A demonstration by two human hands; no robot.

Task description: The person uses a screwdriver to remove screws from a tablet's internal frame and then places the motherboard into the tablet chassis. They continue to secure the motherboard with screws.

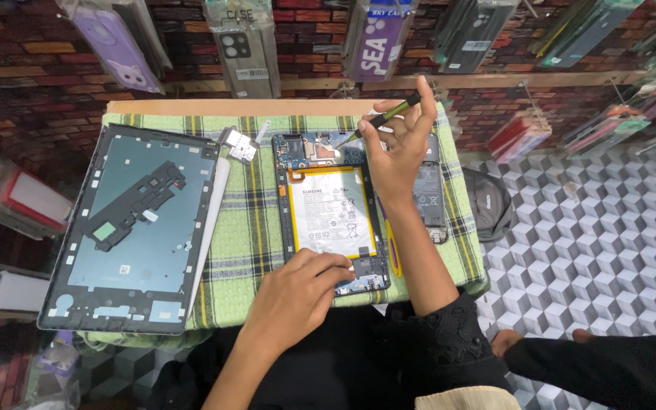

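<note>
On the checked cloth [248, 228]: an opened tablet [332, 216], white battery showing — the landmark.
Left of the tablet: its grey back cover [134, 228], inner side up.
Above the tablet: packaged phone cases [248, 45] hanging — purple, grey, dark.
Left hand [298, 292]: loosely curled, fingertips pressing the tablet's lower edge.
Right hand [396, 148]: pinching a screwdriver [385, 118], tip at the tablet's top.

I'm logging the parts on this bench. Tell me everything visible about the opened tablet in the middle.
The opened tablet lies flat, back off, on the green checked cloth. A large pale battery with yellow edging fills its middle; blue circuit boards sit at the top and bottom ends. The left hand presses its lower end; the right hand holds a thin green-and-black tool with its tip at the top board.
</note>
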